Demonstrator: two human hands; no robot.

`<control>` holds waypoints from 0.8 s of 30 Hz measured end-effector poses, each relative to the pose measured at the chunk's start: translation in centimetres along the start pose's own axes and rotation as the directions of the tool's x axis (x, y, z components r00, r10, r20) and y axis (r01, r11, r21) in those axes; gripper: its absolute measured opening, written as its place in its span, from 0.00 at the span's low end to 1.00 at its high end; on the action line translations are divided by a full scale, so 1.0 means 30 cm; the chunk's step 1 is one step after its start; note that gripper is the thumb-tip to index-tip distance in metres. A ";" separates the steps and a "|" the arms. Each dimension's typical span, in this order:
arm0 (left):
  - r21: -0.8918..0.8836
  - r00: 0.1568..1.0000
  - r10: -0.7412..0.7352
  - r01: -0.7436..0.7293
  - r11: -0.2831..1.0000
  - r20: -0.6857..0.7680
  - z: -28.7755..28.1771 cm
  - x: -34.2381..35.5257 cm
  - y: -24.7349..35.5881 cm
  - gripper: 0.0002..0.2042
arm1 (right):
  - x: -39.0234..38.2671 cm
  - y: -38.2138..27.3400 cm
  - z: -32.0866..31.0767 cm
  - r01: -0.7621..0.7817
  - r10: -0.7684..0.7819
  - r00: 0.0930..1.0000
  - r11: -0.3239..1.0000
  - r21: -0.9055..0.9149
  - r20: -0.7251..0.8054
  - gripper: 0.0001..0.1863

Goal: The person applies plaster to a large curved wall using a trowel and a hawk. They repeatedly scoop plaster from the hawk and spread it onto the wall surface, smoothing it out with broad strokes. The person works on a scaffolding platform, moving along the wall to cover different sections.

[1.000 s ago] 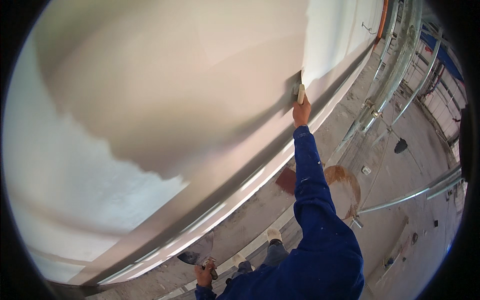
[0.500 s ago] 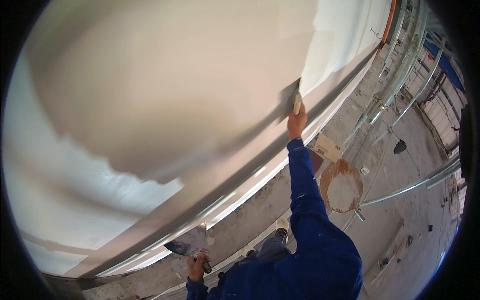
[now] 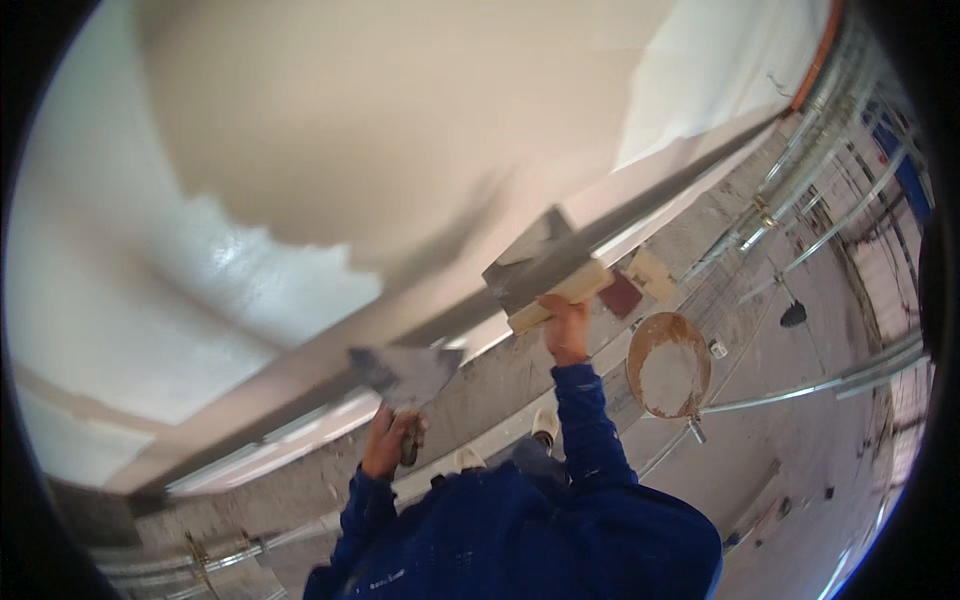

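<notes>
My left hand is closed around the dark handle of a putty knife, its broad flared blade pointing up and smeared with pale compound. My right hand grips the long wooden handle of a wide spatula; its flat metal blade faces me and seems to carry some filler. Both tools are in front of the lower part of a large wall, and I cannot tell whether either blade touches it. White coated patches show at the wall's left and upper right, with a beige surface between them.
On the concrete floor right of my arm stands a round, rust-stained bucket. Beside it lie a dark red piece and a piece of cardboard. Metal scaffold tubes cross at the right. More tubes show at the lower left.
My right hand has come down and back from the wall's white edge, turning the spatula flat toward me. My left hand has raised the putty knife slightly. The view has shifted.
</notes>
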State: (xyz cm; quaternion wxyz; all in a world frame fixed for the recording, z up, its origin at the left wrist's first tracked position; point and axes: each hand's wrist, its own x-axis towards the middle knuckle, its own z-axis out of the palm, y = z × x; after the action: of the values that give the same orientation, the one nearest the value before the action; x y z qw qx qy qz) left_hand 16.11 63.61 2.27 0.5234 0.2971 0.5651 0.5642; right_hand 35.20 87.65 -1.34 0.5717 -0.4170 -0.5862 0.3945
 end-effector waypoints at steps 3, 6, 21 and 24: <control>-0.022 0.991 -0.031 0.034 0.999 0.132 0.077 0.048 -0.008 0.13 | -0.049 -0.080 -0.119 -0.333 0.324 0.932 0.599 0.728 0.160 0.11; -0.015 0.974 0.000 0.003 1.000 0.228 0.140 0.102 -0.006 0.14 | -0.068 -0.223 -0.151 -0.324 0.236 0.944 0.520 0.790 0.232 0.11; -0.251 0.973 0.080 -0.024 0.968 0.216 0.392 0.256 0.132 0.17 | 0.222 -0.100 -0.365 0.103 -0.028 0.701 0.993 -0.063 0.713 0.25; -0.288 0.985 0.108 -0.065 0.955 0.135 0.403 0.280 0.103 0.20 | 0.397 0.015 -0.421 -0.119 0.169 0.939 0.977 -0.175 0.301 0.17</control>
State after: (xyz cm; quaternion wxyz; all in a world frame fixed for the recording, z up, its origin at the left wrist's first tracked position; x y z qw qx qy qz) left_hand 24.22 75.91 5.28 0.5761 0.2853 0.4245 0.6376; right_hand 47.87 98.81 2.75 0.4069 -0.4337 -0.6660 0.4502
